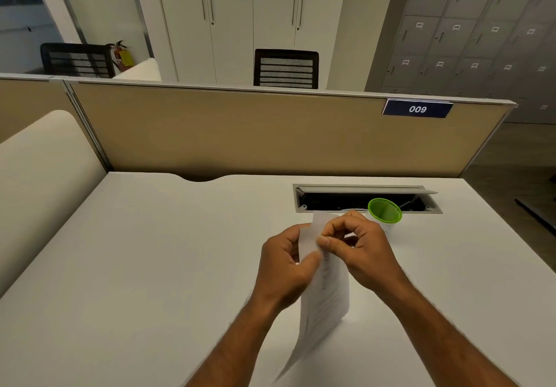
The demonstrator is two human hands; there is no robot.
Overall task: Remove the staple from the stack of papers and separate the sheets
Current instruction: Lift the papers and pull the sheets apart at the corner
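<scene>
- The desk (150, 266) is white and wide, with a tan partition (240, 130) behind it and an open cable tray (361, 198) set into its far side.
- The papers (326, 290) are held up off the desk, near its middle, between both hands; the sheets hang down and toward the person, slightly curled, with faint lines of print on the facing side (too blurred to read). The bottom corner hangs free, above the desk.
- The left hand (285, 263) has its thumb and fingers pinched together on the top left part of the papers, steadying them.
- The right hand (358, 248) has its fingertips bunched tight at the top edge, just beside the left thumb, clamped on the paper there or on the staple; which one I cannot tell.
- A green cup (385, 213) stands just behind the right hand, in front of the tray.
- The staple is too small to see. Judging by the grip, the step in hand is prying it out, and the sheets are not yet separated.
- The next move likely calls for a firm, small pull with the right fingertips while the left hand holds tight, gently enough not to tear the corner.
</scene>
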